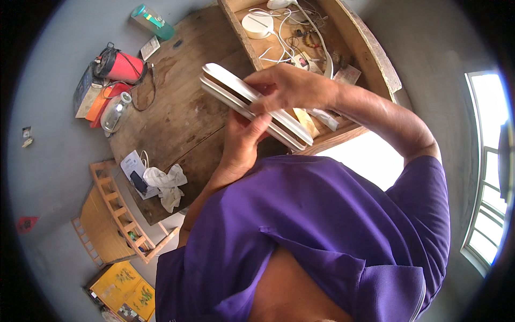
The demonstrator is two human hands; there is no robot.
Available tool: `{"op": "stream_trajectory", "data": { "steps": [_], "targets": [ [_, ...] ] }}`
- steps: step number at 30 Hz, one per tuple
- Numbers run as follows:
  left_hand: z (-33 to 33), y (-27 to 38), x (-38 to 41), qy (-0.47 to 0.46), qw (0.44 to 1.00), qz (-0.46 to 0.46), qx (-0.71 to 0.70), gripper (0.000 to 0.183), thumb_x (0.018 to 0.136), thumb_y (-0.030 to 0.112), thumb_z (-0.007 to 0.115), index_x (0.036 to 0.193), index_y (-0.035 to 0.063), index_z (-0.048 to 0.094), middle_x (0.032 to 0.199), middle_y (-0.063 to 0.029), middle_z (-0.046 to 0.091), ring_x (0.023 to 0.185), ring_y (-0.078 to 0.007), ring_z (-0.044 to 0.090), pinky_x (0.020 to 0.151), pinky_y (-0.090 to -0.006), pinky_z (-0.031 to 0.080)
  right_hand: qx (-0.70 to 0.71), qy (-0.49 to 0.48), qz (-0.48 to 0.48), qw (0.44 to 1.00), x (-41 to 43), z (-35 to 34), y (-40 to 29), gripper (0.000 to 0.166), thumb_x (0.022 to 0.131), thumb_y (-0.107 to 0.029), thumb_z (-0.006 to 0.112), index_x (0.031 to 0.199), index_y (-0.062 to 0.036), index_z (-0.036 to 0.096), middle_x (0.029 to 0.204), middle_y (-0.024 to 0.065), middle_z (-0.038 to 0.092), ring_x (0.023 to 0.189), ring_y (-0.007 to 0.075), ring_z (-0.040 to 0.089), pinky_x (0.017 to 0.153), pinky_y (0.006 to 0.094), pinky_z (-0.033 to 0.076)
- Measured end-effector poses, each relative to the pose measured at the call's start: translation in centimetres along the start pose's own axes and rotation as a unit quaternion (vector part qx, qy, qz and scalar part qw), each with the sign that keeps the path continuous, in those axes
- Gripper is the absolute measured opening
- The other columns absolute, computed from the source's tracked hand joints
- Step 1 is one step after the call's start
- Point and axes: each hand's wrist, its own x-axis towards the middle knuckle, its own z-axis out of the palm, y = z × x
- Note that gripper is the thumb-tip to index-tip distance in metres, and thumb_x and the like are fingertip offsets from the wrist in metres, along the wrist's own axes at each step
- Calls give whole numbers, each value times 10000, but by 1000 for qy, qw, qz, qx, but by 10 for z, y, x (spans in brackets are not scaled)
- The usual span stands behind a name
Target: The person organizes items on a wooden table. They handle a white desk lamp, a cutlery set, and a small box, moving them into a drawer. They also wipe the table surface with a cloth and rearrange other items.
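Note:
A long white object with rounded ends, in two parallel parts with a dark gap between them, is held aslant above the table. My right hand grips its upper part, with fingertips reaching to the gap. My left hand has its thumb and fingers around the lower part from below. Some fingers of each hand are hidden. Just beyond the right hand is a wooden drawer holding a round white device, white cables, a beaded bracelet and papers.
Along the wooden table's far left side are a teal bottle, a red cylindrical speaker, boxes and a glass jar. Crumpled white cloth and a dark phone-like thing lie near a wooden chair.

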Motion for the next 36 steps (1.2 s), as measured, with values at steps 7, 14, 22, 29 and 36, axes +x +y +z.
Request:
{"op": "stream_trajectory", "data": {
  "steps": [7, 14, 22, 29, 36],
  "targets": [
    [-7, 29, 19, 33, 998, 46, -12, 660, 794, 237, 666, 1313, 44, 307, 1157, -121, 499, 1003, -183, 580, 803, -326, 549, 67, 13, -31, 997, 11, -16, -4, 768, 743, -445, 715, 1292, 16, 439, 1127, 156, 595, 1037, 225, 568, 910, 361, 455],
    [0, 48, 25, 88, 990, 110, 27, 536, 847, 269, 611, 1274, 32, 390, 1182, -124, 503, 1066, -219, 543, 884, -381, 502, 22, -2, -62, 998, -2, -29, -19, 738, 731, -395, 740, 1294, -13, 454, 1137, 131, 593, 914, 188, 610, 828, 327, 482],
    [4, 57, 26, 76, 989, 123, 6, 474, 846, 207, 607, 1212, 10, 380, 1087, -143, 539, 975, -226, 598, 823, -369, 541, -49, -32, -64, 996, -2, -43, -47, 443, 793, -246, 676, 1189, -68, 585, 759, 54, 602, 638, 95, 545, 567, 260, 447],
    [10, 60, 17, 57, 985, 165, 15, 454, 844, 191, 605, 1196, -17, 406, 1092, -136, 527, 998, -222, 579, 846, -374, 526, -53, -56, -93, 993, -1, -47, -51, 464, 804, -211, 674, 1235, -85, 556, 529, -39, 444, 496, 54, 419, 440, 233, 334],
    [16, 58, 10, 58, 974, 216, 27, 445, 852, 177, 591, 1211, -7, 400, 1115, -129, 506, 1012, -217, 558, 860, -378, 512, -61, -73, -144, 985, -4, -50, -56, 505, 797, -141, 664, 1273, -75, 510, 655, 32, 623, 588, 73, 534, 527, 245, 423]
  ]
}}
